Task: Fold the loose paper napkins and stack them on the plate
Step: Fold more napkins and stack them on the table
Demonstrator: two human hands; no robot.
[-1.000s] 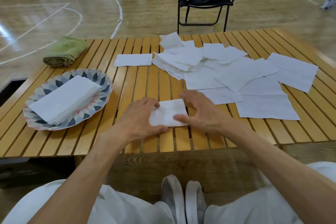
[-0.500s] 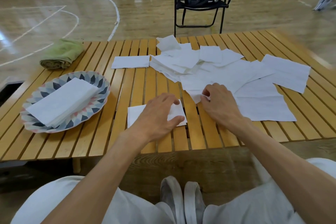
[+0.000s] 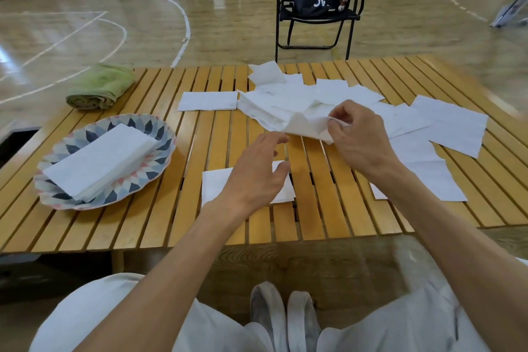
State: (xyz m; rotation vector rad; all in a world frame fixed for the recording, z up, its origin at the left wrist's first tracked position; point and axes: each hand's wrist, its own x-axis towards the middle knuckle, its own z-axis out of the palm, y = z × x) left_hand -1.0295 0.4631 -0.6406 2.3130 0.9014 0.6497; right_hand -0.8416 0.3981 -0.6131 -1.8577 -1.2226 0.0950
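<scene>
My right hand (image 3: 358, 137) pinches a loose white napkin (image 3: 307, 126) and holds it lifted off the table, its edge drooping to the left. Relaxed fingers of my left hand (image 3: 257, 173) hover open just left of it, above a folded napkin (image 3: 213, 187) that lies flat near the table's front. A patterned plate (image 3: 160, 128) at the left carries a stack of folded napkins (image 3: 100, 158). Several loose napkins (image 3: 448, 126) are spread over the table's middle and right.
A rolled green towel (image 3: 101, 86) lies at the back left of the slatted wooden table (image 3: 160, 226). One folded napkin (image 3: 207, 100) sits apart near the back. A black folding chair (image 3: 314, 8) with a bag stands behind the table.
My right hand has picked a loose napkin from the pile and lifted it. My left hand has come off the folded napkin, which stays on the table.
</scene>
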